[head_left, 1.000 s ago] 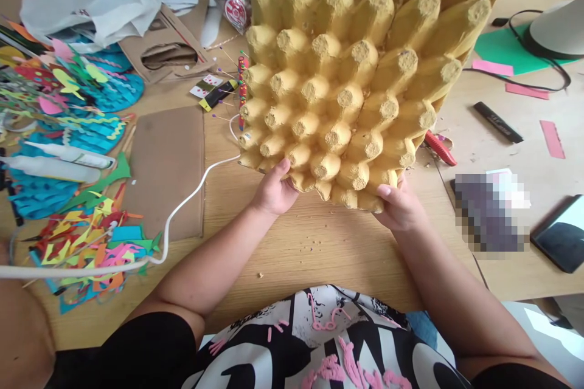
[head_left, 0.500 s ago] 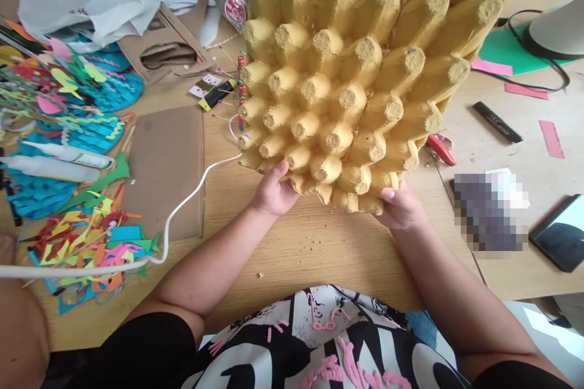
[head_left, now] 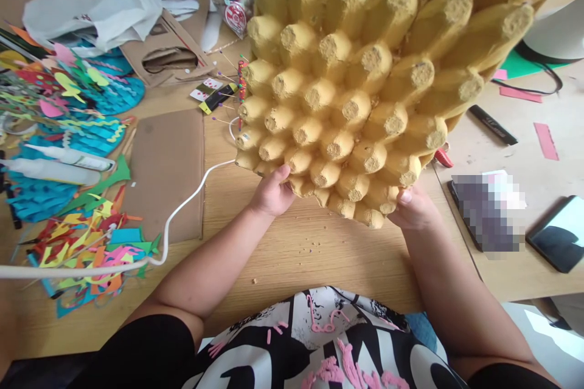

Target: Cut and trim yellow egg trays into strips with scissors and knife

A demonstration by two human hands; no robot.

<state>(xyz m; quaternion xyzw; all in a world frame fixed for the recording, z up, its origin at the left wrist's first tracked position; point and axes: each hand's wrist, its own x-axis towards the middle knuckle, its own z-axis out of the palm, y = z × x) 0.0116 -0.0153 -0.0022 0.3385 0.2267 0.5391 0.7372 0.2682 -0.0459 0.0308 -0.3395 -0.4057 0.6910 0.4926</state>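
The yellow egg tray is made of rough pressed pulp, and it has many rows of raised bumps with blunt, worn tops, paler than the sides. Its lower edge is wavy and a little torn, and its far part goes out of the view at the top. The tray is held up in the air above the wooden table, tilted, with the bumps turned to the camera. The left hand is clamped on the near edge, left of the middle, with the thumb lying on the bumpy side. The right hand grips near the right end of this same edge, and its thumb tip touches beside the last bumps. The other fingers of both hands are mostly hidden by the tray, so their exact position I cannot tell. Between the two forearms, small crumbs are on the table. A brown cardboard sheet lies to the left.
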